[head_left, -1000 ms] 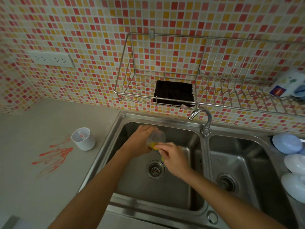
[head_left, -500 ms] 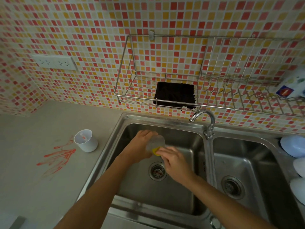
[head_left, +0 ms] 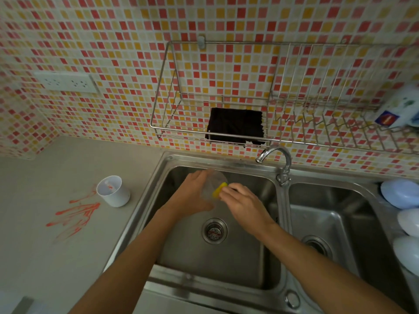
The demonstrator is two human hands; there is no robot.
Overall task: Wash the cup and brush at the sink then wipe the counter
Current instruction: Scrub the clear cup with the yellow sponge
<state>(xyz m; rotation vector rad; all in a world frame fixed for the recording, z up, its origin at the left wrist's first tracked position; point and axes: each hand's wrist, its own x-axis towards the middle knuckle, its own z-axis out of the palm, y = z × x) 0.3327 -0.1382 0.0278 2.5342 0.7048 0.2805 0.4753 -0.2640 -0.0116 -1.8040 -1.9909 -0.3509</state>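
Over the left basin of the steel sink [head_left: 226, 264], my left hand [head_left: 192, 196] grips a clear plastic cup [head_left: 213, 184] tilted on its side. My right hand [head_left: 242, 205] presses a yellow sponge [head_left: 218, 189] against the cup's mouth; most of the sponge is hidden under my fingers. A white cup [head_left: 113, 191] stands upright on the grey counter [head_left: 56, 257], left of the sink, with something small and red inside. Red smears [head_left: 76, 215] mark the counter just in front of it. No brush can be made out.
The tap [head_left: 275, 158] arches over the divider between the basins and no water shows. A black cloth [head_left: 235, 125] hangs in the wire wall rack [head_left: 176, 132]. Pale blue and white bowls [head_left: 401, 193] sit at the right edge. A wall socket [head_left: 65, 82] is upper left.
My hands stay together over the left basin. The cup has turned a little in my left hand while the sponge keeps rubbing at its mouth. The view has shifted slightly.
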